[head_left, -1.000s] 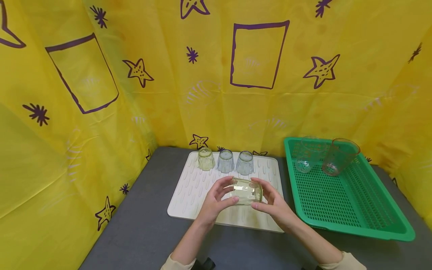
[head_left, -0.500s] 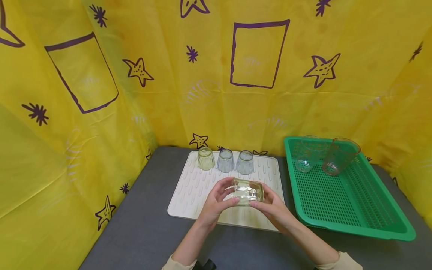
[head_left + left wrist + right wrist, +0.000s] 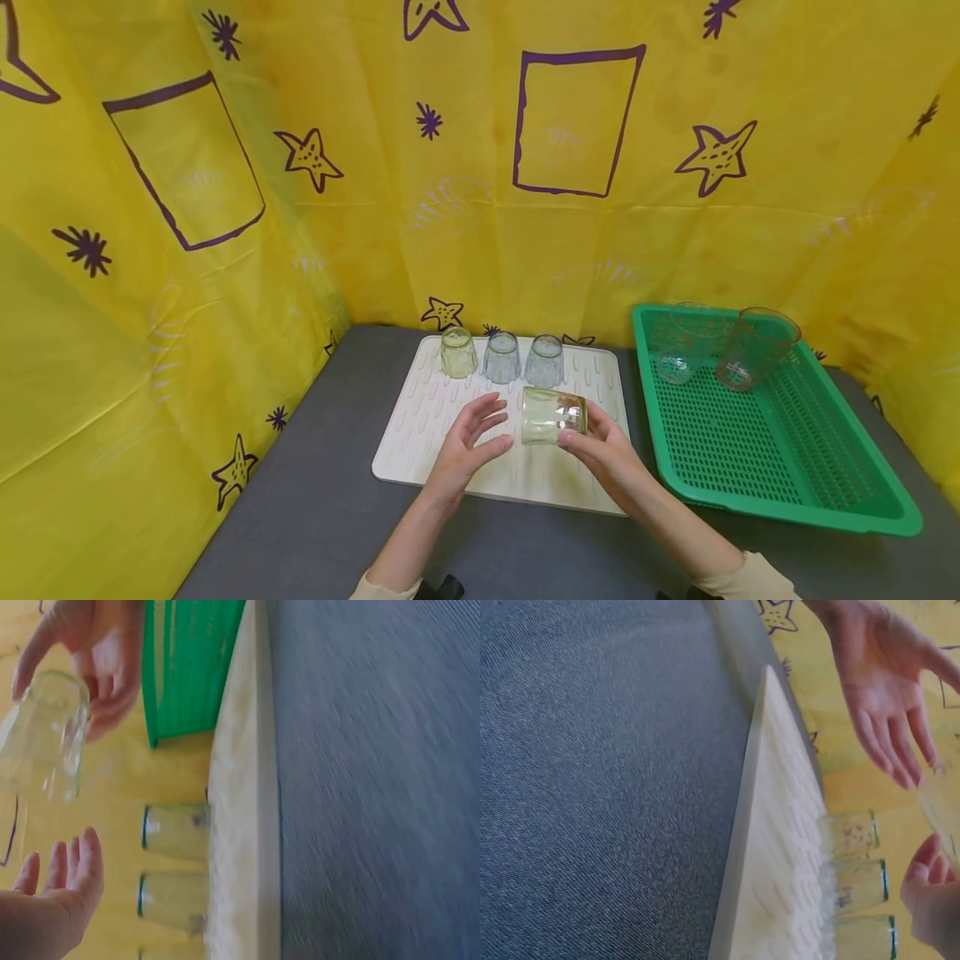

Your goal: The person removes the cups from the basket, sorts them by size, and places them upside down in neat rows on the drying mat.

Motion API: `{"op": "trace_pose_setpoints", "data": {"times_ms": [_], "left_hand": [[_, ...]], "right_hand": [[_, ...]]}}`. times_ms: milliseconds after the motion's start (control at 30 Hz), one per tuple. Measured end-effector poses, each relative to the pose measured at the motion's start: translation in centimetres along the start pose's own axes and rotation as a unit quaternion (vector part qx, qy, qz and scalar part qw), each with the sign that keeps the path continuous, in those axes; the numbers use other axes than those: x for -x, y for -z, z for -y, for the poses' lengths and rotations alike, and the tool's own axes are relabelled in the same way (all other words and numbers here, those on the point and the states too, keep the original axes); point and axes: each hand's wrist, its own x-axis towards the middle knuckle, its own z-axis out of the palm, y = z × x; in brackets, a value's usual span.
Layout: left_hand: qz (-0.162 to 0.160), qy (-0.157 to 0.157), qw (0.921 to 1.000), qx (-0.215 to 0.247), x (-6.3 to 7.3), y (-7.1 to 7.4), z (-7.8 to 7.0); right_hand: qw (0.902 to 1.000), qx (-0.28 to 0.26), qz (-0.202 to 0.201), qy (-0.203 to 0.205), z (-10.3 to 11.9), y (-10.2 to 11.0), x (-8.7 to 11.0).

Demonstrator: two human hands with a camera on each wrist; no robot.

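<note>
At the lower centre of the head view, your left hand has just let go of the yellowish glass, fingers parted and holding nothing, so your right hand, gripping its right end, seems to bear it alone over the white mat.

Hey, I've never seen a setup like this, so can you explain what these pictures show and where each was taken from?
There's no robot, just a person's bare hands. The wide picture comes from a camera worn on the head; the two sideways ones come from cameras on the left and right wrists. The right hand holds a yellowish glass tumbler on its side; the left hand is open beside it. On the gray table, a white drying mat holds three small tumblers, and a green plastic basket holds two taller glasses.
</note>
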Motion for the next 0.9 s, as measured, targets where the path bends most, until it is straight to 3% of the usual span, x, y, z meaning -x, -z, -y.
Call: {"op": "trace_pose_setpoints", "data": {"times_ms": [100,200,333,433,500,633,767,900], "left_hand": [[-0.049,-0.007,0.9979,-0.041,0.2,1.4,0.3],[-0.12,-0.013,0.9877,-0.099,0.3,3.2,0.5],[-0.213,-0.009,0.9583,-0.19,0.7,5.8,0.7],[-0.253,0.01,0.9333,-0.254,1.2,7.5,0.8],[-0.264,0.033,0.9168,-0.297,1.6,8.4,0.8],[-0.247,0.083,0.8983,-0.354,2.3,9.6,0.8],[-0.225,0.114,0.893,-0.373,2.7,10.2,0.8],[-0.216,0.128,0.8944,-0.37,3.0,10.6,0.9]], "right_hand": [[0.9995,0.003,-0.031,0.008,-0.2,0.2,-0.6],[0.9973,0.011,-0.073,0.007,-0.3,0.4,-1.5],[0.9868,0.057,-0.151,-0.001,-0.2,0.5,-2.5],[0.9712,0.101,-0.216,-0.007,-0.3,0.4,-3.3],[0.9603,0.123,-0.25,-0.004,-0.4,0.3,-3.9],[0.9375,0.153,-0.312,0.008,-0.8,0.1,-5.2],[0.9134,0.164,-0.372,0.021,-1.4,0.3,-6.6],[0.8917,0.166,-0.419,0.041,-2.0,0.8,-8.0]]}}
